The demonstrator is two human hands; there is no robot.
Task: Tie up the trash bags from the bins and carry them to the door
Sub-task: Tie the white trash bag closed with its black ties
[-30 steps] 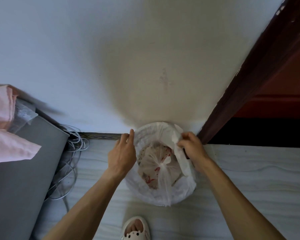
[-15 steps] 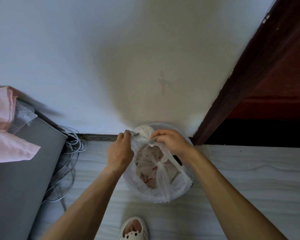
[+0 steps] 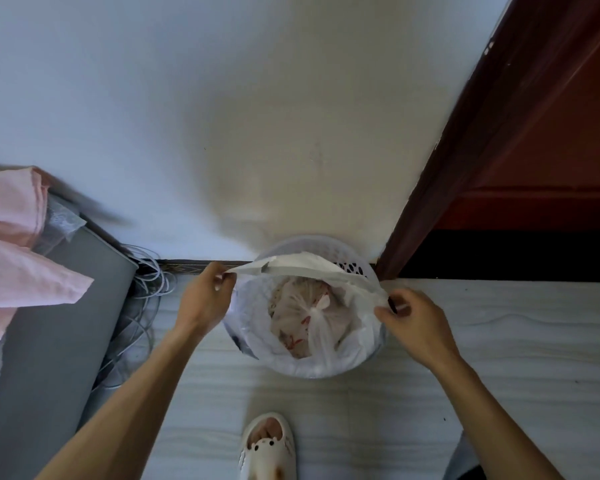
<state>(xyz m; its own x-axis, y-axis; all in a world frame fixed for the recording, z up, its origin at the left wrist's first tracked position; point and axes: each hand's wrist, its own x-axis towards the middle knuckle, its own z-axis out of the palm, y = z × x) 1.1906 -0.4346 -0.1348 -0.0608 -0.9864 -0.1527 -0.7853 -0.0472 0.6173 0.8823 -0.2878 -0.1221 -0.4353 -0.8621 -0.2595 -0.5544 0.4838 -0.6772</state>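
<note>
White plastic film is stretched between the hands: left hand (image 3: 205, 299) and right hand (image 3: 417, 324) each pinch the thin white trash bag (image 3: 302, 268) by its rim, over the round white perforated bin (image 3: 355, 269) at centre frame, against the pale wall (image 3: 291, 133).

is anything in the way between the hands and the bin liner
Nothing visible does: left hand and right hand each pinch the edge of the white bin liner, stretched over the perforated bin; a small knotted bag lies inside.
</note>
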